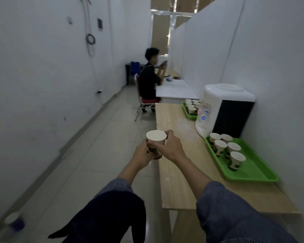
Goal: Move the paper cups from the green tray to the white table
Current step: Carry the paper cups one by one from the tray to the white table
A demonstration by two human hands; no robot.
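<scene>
Both hands hold one paper cup (156, 140) upright, mouth up, just off the near left edge of the wooden surface (179, 165). The left hand (142, 154) wraps its lower body from the left; the right hand (170, 146) closes on it from the right, fingertips pinching at the rim. The white table (174, 91) lies well ahead of the hands, past the far end of the wooden surface, with a seated person (148, 81) at its left side. So the carry runs straight forward, away from the body. The green tray (253, 170), with five more cups (226, 149) standing on it, sits to the right of the hands, nearer the right one, just this side of a water dispenser (225, 111). A second green tray (189, 114) of cups stands beyond the dispenser.
</scene>
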